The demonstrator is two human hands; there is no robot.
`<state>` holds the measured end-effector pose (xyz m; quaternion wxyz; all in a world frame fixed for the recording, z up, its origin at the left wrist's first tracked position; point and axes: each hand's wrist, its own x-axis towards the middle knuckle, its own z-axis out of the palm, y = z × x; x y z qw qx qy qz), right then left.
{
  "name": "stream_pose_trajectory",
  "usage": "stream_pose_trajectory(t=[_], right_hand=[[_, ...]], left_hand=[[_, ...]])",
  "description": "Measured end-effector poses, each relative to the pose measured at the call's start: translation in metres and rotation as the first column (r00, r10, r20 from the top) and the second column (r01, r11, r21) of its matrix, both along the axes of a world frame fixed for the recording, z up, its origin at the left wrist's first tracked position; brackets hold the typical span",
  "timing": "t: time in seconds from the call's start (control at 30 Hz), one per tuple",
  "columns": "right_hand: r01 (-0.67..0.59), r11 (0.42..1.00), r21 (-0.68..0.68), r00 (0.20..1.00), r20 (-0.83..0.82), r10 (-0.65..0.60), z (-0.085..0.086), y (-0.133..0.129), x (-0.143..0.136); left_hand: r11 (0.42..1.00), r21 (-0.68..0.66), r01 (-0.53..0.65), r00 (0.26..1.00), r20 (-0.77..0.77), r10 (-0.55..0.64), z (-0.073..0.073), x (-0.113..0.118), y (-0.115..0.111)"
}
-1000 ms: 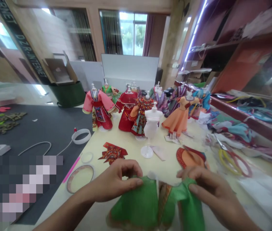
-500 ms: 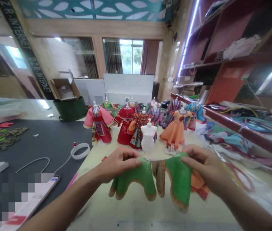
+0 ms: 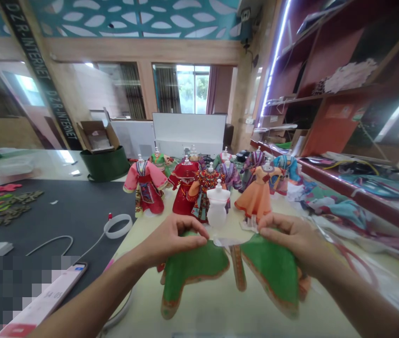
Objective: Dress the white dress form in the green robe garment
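A small green doll garment (image 3: 273, 267) with orange-brown edging hangs spread above the pale table. My left hand (image 3: 178, 237) pinches its upper edge on the left, thumb against fingers. On the other side my right hand (image 3: 291, 237) grips the same edge the same way. Between the two green halves a narrow orange-trimmed strip (image 3: 238, 270) dangles. Just beyond the garment stands a bare white doll mannequin (image 3: 218, 206). Part of an orange cloth piece (image 3: 304, 284) shows behind the garment, below my right hand.
Several dressed mannequins crowd behind, including a pink-and-red robe (image 3: 146, 188) and an orange dress (image 3: 257, 192). Scissors (image 3: 354, 258) lie at the right by crumpled fabric. At the left are a white ring (image 3: 118, 226), a phone (image 3: 56, 291) and a green tub (image 3: 104, 164).
The garment has swung and spread wider, its halves now flatter and further apart. My right hand has shifted slightly left. Both hands keep their hold.
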<state>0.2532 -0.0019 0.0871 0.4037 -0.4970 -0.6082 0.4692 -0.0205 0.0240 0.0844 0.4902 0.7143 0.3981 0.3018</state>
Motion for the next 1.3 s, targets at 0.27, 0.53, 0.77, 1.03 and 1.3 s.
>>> stream_pose_trajectory(t=[0.27, 0.53, 0.77, 1.03, 1.3], right_hand=[[-0.106, 0.971, 0.216, 0.918, 0.396, 0.013, 0.001, 0.01, 0.001], [-0.278, 0.928, 0.25, 0.813, 0.575, 0.089, -0.008, 0.025, 0.007], [-0.313, 0.931, 0.189, 0.793, 0.592, 0.146, -0.004, 0.03, 0.005], [-0.195, 0.949, 0.246, 0.945, 0.305, 0.115, 0.007, 0.031, 0.004], [0.02, 0.969, 0.246, 1.0, -0.01, -0.018, -0.004, 0.041, -0.01]], left_hand=[[0.977, 0.211, 0.008, 0.958, -0.28, 0.053, 0.004, 0.007, -0.001], [0.938, 0.344, 0.044, 0.892, -0.435, 0.118, 0.001, 0.01, 0.004], [0.936, 0.351, 0.016, 0.878, -0.453, 0.155, 0.004, 0.013, 0.005], [0.964, 0.256, -0.076, 0.943, -0.295, 0.152, 0.014, 0.004, 0.013], [0.959, 0.263, -0.104, 0.973, -0.171, 0.152, 0.022, 0.004, 0.023]])
